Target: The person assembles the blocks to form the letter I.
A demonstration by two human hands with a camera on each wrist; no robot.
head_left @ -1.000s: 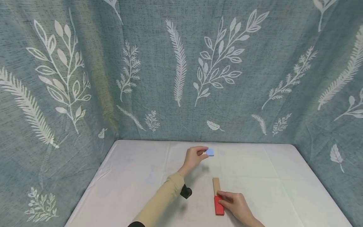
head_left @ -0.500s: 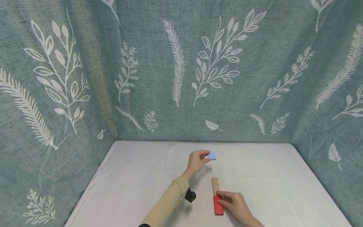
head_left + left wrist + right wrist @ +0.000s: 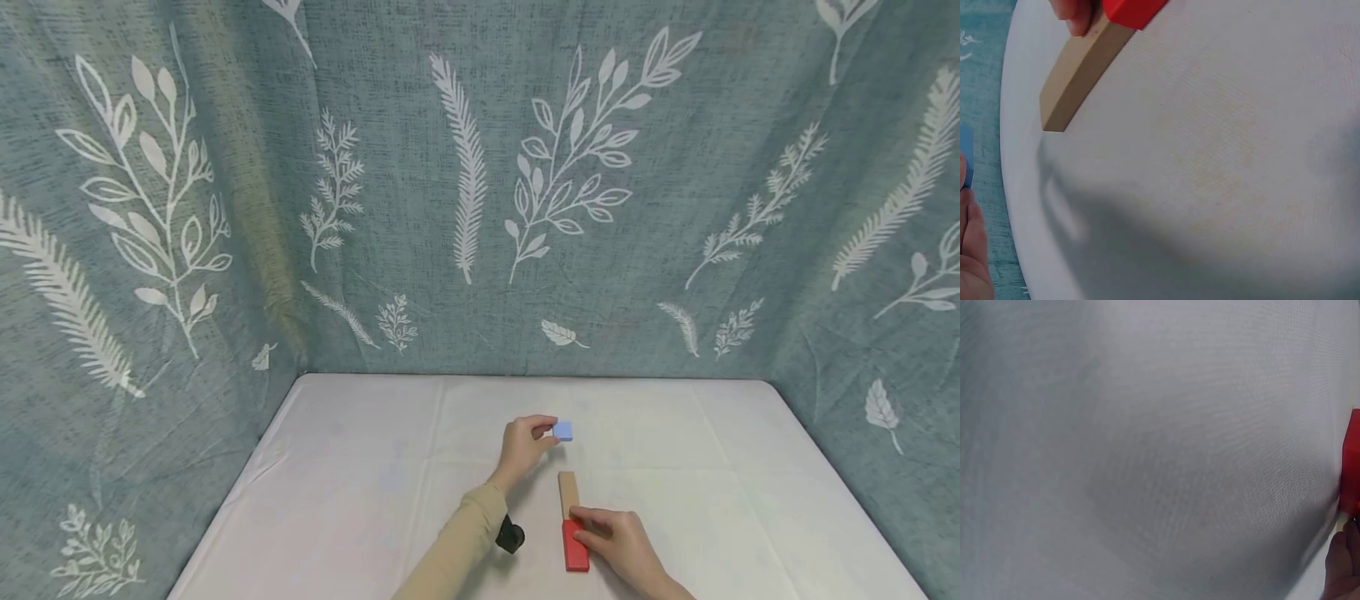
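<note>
My left hand (image 3: pixel 523 448) pinches a small light-blue block (image 3: pixel 563 431) between thumb and fingers, held above the table. In the left wrist view that blue block (image 3: pixel 966 150) shows only partly at the left edge. Nearer me, a plain wooden bar (image 3: pixel 567 492) lies lengthwise, its near part meeting a red block (image 3: pixel 575 547). My right hand (image 3: pixel 624 543) grips these two pieces from the right, close to where they meet. Whether the red piece fits over the wood or just abuts it, I cannot tell. The right wrist view catches only an edge of the red block (image 3: pixel 1350 465).
A white cloth covers the table (image 3: pixel 360 483). Behind it and along both sides hangs a blue-green curtain (image 3: pixel 405 167) with white leaf prints. A black wrist camera (image 3: pixel 511 536) sits below the left sleeve.
The left hand has come nearer with the blue block, lowering toward the far end of the wooden bar. The right hand keeps its hold, and the red and wooden pieces look unmoved.
</note>
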